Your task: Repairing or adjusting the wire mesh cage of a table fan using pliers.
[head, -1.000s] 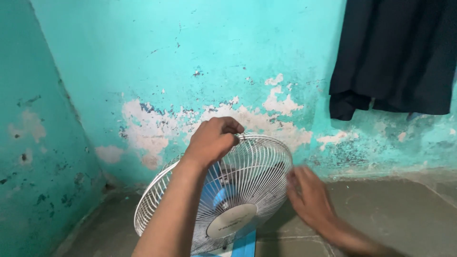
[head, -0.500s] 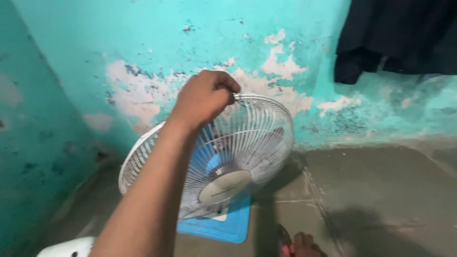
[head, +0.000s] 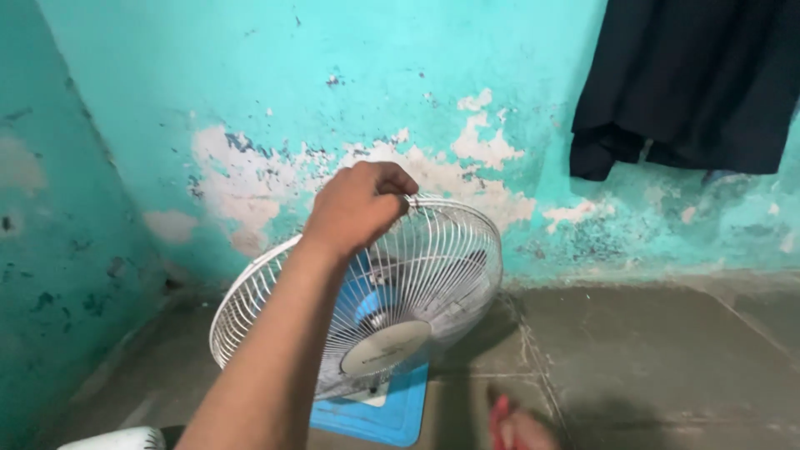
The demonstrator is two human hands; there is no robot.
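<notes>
The right hand (head: pixel 521 432), which a second ago lay open beside the fan's white wire guard (head: pixel 433 267), dropped away to the frame's bottom edge, only its fingertips showing. The fan tilted further over, baring more of its blue base (head: pixel 392 412).

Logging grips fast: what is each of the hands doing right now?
Left hand: closed on the top rim of the fan guard.
Right hand: only partly in view at the bottom edge; cannot be told.
</notes>
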